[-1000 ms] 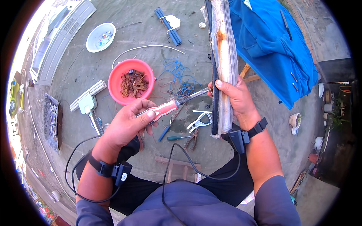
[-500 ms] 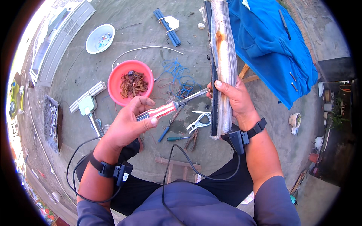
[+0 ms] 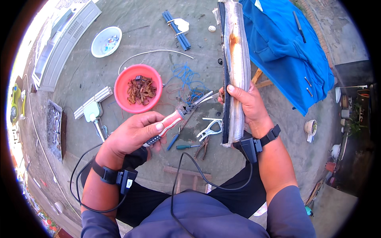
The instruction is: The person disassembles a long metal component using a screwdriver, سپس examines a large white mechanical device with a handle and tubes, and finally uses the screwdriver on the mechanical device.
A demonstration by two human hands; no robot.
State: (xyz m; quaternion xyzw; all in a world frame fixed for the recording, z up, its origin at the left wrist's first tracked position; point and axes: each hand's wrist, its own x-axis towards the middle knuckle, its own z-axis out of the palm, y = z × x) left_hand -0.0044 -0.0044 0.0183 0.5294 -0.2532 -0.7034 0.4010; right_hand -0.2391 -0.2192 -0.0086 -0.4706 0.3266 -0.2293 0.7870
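Note:
My left hand (image 3: 133,135) is wrapped round the red-and-white striped, star-patterned handle of a plier-like tool (image 3: 171,120). Two thin metal jaws at its far end are spread apart, pointing toward the right. My right hand (image 3: 247,104) grips a long, flat, layered bundle (image 3: 235,59) in clear plastic, held upright along the view. Brown stains mark its pale face, and a dark strip runs down its left side. The tool's tips are near this dark strip beside my right fingertips; whether they touch it I cannot tell.
A red basin (image 3: 158,89) with brown scraps lies beyond my left hand. Tangled blue wire (image 3: 186,77), a white spring clamp (image 3: 210,127), pliers (image 3: 204,147) and a green-handled screwdriver (image 3: 183,146) are on the ground ahead. Blue cloth (image 3: 285,51) covers something at far right.
The tool's jaws have spread apart, and my left fingers have curled further round its handle, which has tilted. My right hand and the bundle have hardly moved.

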